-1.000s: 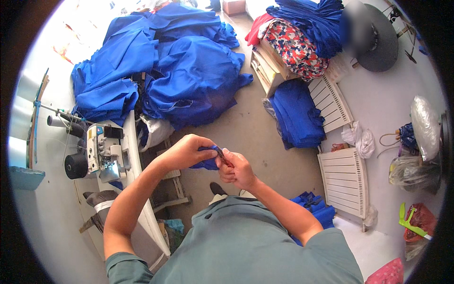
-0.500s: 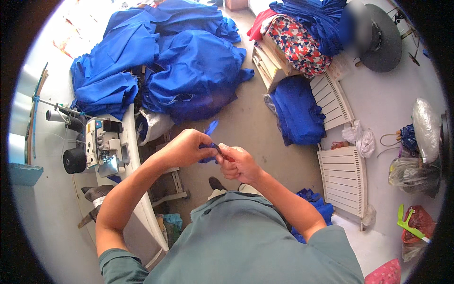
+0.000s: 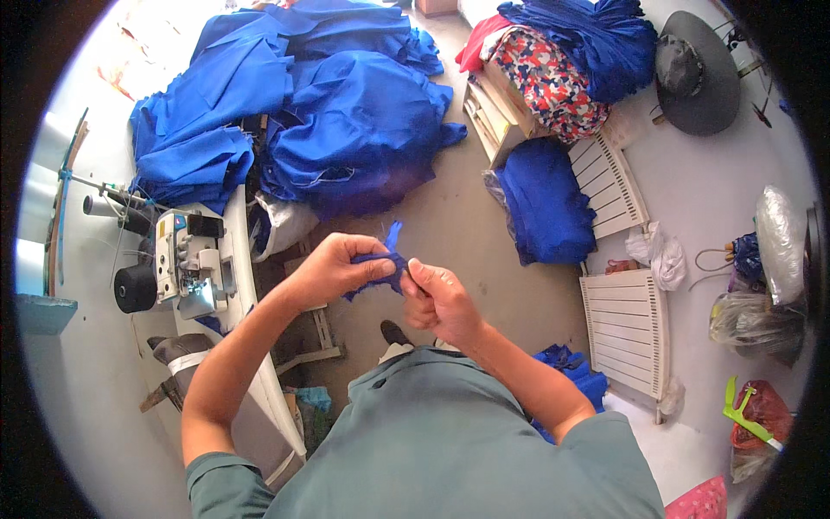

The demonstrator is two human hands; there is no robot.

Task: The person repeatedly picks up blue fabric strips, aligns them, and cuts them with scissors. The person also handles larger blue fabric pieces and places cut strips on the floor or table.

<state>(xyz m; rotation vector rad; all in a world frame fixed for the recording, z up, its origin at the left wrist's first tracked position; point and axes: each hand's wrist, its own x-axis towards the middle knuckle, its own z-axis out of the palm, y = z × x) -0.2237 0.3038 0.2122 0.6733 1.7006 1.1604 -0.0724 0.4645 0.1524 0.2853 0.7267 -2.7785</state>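
My left hand point(image 3: 346, 264) pinches a small piece of blue fabric point(image 3: 385, 266), with a narrow strip sticking up from it. Just to its right my right hand point(image 3: 439, 298) is closed around a small dark tool, mostly hidden in the fingers, touching or very close to the fabric. Both hands are in front of my torso, above the floor. To their left stands a white sewing machine point(image 3: 177, 259) with a black thread cone point(image 3: 134, 288) on a white table point(image 3: 238, 259).
Large blue fabric heaps point(image 3: 337, 130) cover the far left. At right are folded blue cloth point(image 3: 545, 203), a patterned bundle point(image 3: 549, 78), white radiators point(image 3: 622, 329), a hanging dark hat point(image 3: 700, 73) and plastic bags point(image 3: 774, 242). A chair point(image 3: 181, 372) stands at lower left.
The blue fabric has spread between my hands, showing more of it. My left hand has drawn slightly up and left, and my right hand now sits a little apart from it.
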